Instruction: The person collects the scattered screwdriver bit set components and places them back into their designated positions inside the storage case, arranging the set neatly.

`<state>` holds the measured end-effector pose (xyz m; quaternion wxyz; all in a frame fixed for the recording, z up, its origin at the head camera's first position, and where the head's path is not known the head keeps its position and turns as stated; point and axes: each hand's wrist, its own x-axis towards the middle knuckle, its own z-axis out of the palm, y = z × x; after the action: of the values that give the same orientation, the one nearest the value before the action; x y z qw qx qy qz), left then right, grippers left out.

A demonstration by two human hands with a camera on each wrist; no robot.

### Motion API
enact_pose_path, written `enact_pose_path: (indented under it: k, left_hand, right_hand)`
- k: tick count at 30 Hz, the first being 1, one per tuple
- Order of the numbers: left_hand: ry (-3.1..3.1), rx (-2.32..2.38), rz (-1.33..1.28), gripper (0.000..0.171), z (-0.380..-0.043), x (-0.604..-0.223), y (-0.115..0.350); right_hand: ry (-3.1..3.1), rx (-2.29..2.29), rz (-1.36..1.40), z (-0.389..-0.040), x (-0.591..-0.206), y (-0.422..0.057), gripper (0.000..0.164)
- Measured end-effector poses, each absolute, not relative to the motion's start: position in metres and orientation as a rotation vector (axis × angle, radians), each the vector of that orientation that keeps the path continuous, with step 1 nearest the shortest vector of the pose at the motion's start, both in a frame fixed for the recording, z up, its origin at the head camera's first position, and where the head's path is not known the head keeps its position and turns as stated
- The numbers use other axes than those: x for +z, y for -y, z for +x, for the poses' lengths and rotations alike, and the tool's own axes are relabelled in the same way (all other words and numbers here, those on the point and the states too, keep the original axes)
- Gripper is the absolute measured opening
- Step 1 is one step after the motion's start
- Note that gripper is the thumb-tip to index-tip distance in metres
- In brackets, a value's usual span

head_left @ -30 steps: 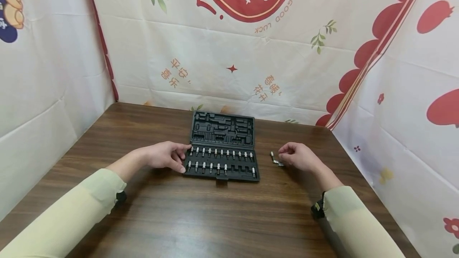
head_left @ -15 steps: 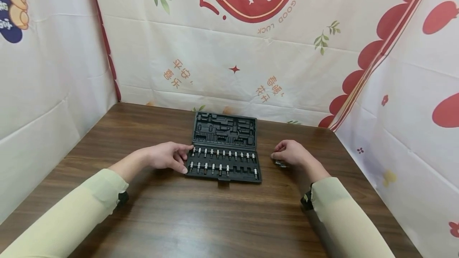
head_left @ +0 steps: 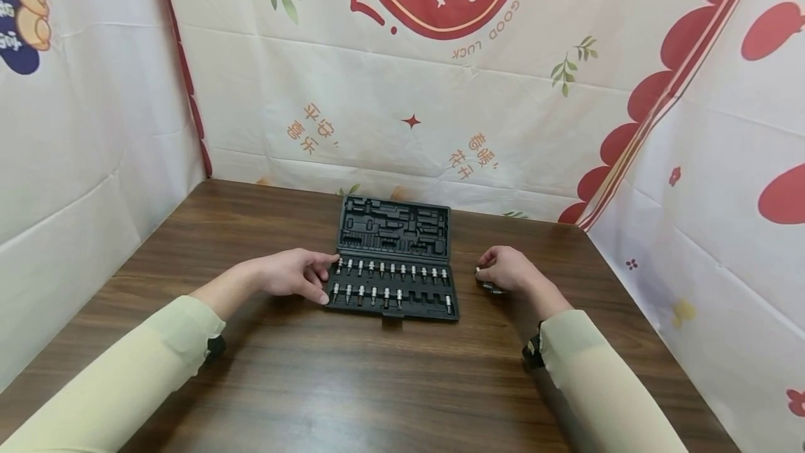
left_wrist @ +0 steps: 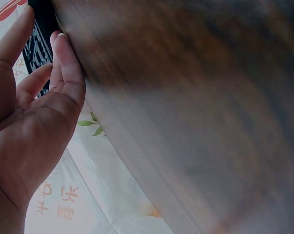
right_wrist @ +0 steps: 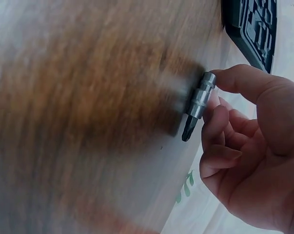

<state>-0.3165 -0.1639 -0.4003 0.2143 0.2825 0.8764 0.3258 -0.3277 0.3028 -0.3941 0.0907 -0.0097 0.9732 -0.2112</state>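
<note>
Here, the left hand (head_left: 292, 273) was loosely spread, its thumb and forefinger touching the black case (head_left: 424, 309). The right hand (head_left: 508, 270) had bent fingers; beside its thumb was a silver bit (right_wrist: 200, 101), whether pinched, I could not tell.

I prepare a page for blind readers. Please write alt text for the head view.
An open black case of silver bits lies on a wooden table, its left edge touched by the left hand. To its right, the right hand is beside loose bits. Patterned cloth hangs behind.
</note>
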Motion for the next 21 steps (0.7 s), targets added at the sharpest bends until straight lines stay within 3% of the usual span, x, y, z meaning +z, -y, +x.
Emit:
enact_pose_path:
  k: [21]
  left_hand:
    - [-2.443,0.895,0.761,0.094,-0.3166,-0.4016,0.1638]
  right_hand:
    - [-2.92,-0.927,0.044,-0.3258,-0.3959,-0.3093,0.031]
